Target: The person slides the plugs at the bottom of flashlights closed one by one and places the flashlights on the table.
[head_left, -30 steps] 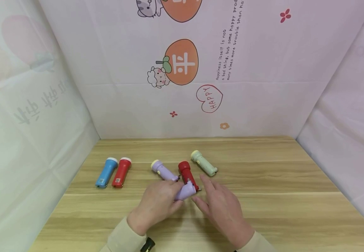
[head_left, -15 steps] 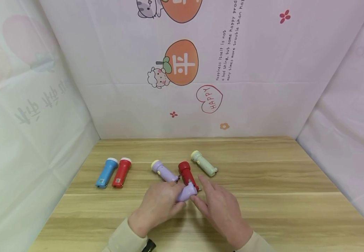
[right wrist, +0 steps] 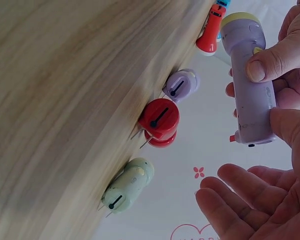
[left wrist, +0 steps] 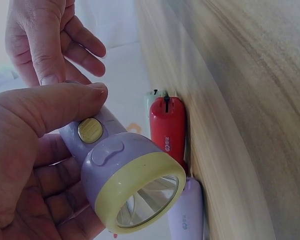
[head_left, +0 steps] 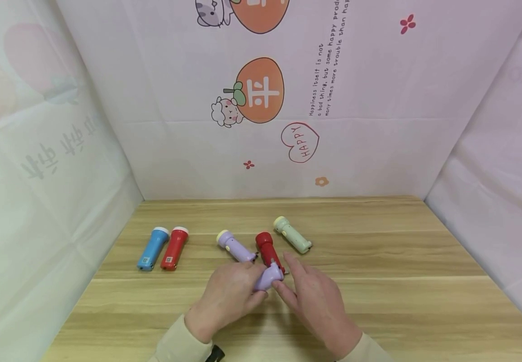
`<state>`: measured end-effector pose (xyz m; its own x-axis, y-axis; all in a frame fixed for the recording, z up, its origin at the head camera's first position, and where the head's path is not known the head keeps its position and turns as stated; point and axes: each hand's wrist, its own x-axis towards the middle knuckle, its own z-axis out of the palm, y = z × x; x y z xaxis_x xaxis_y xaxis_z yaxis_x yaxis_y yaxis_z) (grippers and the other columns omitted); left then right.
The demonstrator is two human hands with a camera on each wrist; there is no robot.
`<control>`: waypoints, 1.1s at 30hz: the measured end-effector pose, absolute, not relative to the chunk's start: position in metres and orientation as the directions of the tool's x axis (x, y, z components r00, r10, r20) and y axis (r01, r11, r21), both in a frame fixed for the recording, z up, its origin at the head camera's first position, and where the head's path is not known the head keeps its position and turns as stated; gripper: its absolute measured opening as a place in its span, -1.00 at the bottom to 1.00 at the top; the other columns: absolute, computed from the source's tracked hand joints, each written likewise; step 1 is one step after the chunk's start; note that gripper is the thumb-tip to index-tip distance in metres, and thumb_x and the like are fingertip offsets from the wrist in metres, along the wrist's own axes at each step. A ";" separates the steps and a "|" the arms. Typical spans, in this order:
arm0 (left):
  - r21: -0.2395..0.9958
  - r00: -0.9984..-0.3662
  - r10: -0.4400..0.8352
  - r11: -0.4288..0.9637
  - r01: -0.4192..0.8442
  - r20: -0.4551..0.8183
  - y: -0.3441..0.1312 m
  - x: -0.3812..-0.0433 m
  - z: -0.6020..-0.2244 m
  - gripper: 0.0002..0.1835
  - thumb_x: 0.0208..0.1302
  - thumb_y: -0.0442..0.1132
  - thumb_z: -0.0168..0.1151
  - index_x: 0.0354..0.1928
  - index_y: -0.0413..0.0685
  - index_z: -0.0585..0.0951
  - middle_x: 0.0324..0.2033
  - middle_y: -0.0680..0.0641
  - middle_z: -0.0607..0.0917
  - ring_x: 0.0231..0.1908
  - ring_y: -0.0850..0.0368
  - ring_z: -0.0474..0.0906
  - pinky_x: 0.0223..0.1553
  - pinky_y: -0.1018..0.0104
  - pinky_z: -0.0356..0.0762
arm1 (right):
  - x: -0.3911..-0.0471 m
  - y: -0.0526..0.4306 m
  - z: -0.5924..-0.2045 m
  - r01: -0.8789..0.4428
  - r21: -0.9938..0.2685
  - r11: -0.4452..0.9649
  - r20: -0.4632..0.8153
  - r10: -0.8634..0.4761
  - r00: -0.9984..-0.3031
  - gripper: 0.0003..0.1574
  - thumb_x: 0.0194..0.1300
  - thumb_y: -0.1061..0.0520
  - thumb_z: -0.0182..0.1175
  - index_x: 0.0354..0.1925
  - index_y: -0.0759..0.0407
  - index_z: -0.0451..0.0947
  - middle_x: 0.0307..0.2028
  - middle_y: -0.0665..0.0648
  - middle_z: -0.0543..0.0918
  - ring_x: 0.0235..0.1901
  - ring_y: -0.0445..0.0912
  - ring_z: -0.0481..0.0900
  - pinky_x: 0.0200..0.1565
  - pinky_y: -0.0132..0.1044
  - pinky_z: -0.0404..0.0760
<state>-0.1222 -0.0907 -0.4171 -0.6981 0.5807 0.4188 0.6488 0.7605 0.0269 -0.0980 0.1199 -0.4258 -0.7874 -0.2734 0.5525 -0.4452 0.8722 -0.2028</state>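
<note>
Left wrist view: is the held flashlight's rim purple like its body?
No, the held flashlight has a pale yellow rim around its lens, unlike its purple body.

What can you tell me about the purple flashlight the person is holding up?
The purple flashlight looks like scuffed, glossy plastic. A pale yellow ring frames its lens, with a shiny reflector inside showing no glow. A yellow button sits on the body, and a small red piece juts out at the tail. The left hand grips it, tilted, above the table; the right hand seems to touch its tail end.
</note>
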 end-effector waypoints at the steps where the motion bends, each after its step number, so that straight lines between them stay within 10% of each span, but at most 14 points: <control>1: 0.026 -0.698 0.580 0.761 0.648 0.420 -0.091 -0.122 -0.417 -0.69 0.16 0.04 0.51 -0.18 0.07 0.66 -0.48 0.15 0.64 -0.56 0.31 0.44 -0.59 0.37 0.41 | -0.098 0.120 -0.425 -0.447 -0.204 0.871 0.550 -0.275 -0.788 -0.23 0.25 -0.18 0.49 0.27 0.16 0.55 -0.36 0.09 0.77 -0.43 -0.05 0.71 -0.45 -0.19 0.63; 33: 0.071 -0.718 0.557 0.768 0.637 0.417 -0.087 -0.117 -0.417 -0.65 0.18 0.01 0.53 -0.09 0.00 0.69 -0.44 0.13 0.67 -0.53 0.35 0.43 -0.55 0.44 0.42 | -0.097 0.118 -0.424 -0.490 -0.233 0.840 0.540 -0.307 -0.783 -0.48 0.31 -0.07 0.47 0.16 0.04 0.61 -0.36 -0.12 0.73 -0.54 -0.32 0.41 -0.49 -0.41 0.44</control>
<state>-0.1170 -0.0869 -0.4167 -0.7183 0.5570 0.4169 0.6368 0.7678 0.0712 -0.0966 0.1181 -0.4241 -0.7834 -0.3070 0.5404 -0.4897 0.8403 -0.2327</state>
